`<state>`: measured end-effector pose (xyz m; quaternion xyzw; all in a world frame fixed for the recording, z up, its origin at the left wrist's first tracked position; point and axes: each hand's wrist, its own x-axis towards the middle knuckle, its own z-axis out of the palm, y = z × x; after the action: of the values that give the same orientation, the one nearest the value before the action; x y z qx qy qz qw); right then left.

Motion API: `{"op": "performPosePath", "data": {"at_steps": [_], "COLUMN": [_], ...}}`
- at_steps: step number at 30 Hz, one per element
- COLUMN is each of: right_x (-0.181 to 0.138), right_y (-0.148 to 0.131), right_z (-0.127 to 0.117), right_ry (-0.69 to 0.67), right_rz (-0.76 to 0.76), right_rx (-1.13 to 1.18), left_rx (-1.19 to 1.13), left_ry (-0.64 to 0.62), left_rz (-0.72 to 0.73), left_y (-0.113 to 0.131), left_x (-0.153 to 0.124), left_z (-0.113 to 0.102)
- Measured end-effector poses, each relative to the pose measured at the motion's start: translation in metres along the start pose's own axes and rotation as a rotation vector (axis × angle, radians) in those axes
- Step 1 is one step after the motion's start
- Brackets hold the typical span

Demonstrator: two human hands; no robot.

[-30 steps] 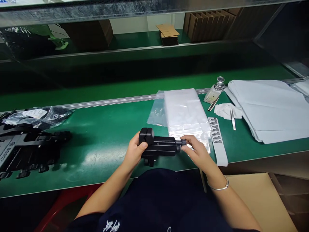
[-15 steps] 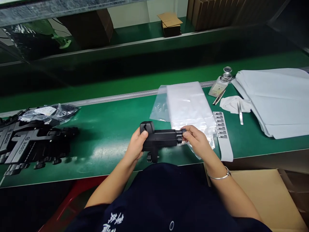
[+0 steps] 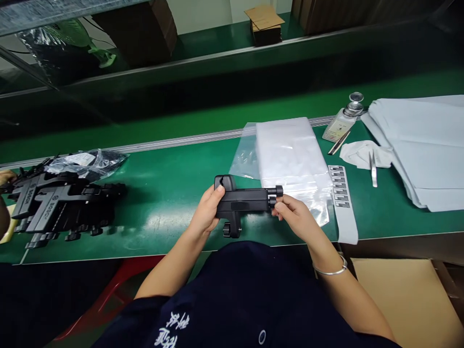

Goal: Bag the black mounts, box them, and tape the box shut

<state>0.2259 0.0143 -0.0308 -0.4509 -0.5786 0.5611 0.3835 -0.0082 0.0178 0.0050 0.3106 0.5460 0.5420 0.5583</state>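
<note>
A black bracket (image 3: 250, 200) with a curved jaw at its left end and a short arm below is held just over the table edge. My left hand (image 3: 207, 211) is closed round its left end, the thumb lying on top near the jaw. Two small knobs stick out at the bracket's right end. The fingers of my right hand (image 3: 293, 212) pinch at the lower knob (image 3: 272, 202); the upper knob (image 3: 279, 191) is free of them. Behind the right hand lies a stack of clear plastic bags (image 3: 286, 150).
Several black-and-grey brackets (image 3: 54, 208) lie at left beside a black plastic bag (image 3: 90, 162); another person's hand (image 3: 6, 178) is there. To the right are a label strip (image 3: 344, 212), tweezers (image 3: 373, 169), a bottle (image 3: 337, 126) and white sheets (image 3: 427, 150). A cardboard box (image 3: 402, 295) stands below.
My right fingers have moved from the upper knob to the lower one. The bracket has tilted slightly in my left hand. Another person's hand has appeared at the left edge.
</note>
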Motion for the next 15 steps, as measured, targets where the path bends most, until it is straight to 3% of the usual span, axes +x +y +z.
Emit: {"op": "performPosePath", "data": {"at_steps": [8, 15], "right_x": [0.0049, 0.0071], "right_y": [0.0042, 0.0056], "right_z": [0.0053, 0.0102], "right_ry": [0.035, 0.07], "right_rz": [0.061, 0.041], "right_rx": [0.025, 0.223], "left_rx": [0.001, -0.036], "left_ry": [-0.017, 0.028], "left_rz": [0.047, 0.069], "left_y": [-0.0016, -0.0058], "left_x": [-0.0003, 0.0013], "left_z": [0.0031, 0.0053]}}
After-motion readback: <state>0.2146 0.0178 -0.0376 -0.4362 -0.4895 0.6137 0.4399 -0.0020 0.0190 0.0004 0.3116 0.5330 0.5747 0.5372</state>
